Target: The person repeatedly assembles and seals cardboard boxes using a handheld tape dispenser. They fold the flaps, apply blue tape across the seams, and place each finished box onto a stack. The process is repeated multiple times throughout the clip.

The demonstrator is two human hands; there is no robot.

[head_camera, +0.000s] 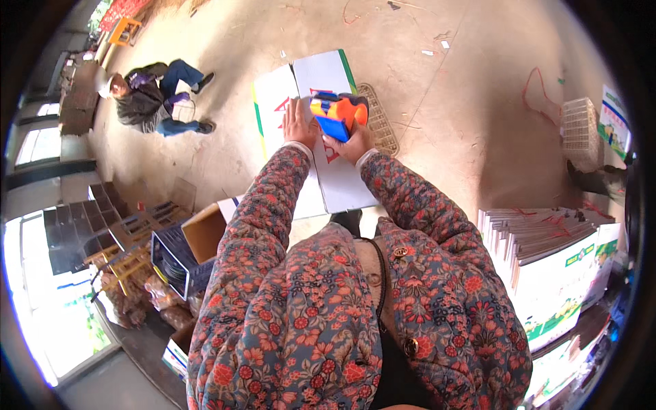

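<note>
Before me stands a white cardboard carton (320,72) with green edges and red printed writing; its two top flaps meet along a lengthwise seam. My left hand (299,125) rests flat on the left flap beside that seam, holding nothing. An orange and blue tape dispenser (342,115) is gripped in my right hand (357,145), over the right flap near the seam. The dispenser hides part of the carton's lettering. Whether its tape touches the cardboard I cannot tell.
A tan lattice plastic crate (382,120) lies just right of the carton. Stacked flattened cartons (553,271) stand at my right. At my left are an open cardboard box (205,230) and a dark blue crate (177,259). A person (148,102) sits farther off, upper left.
</note>
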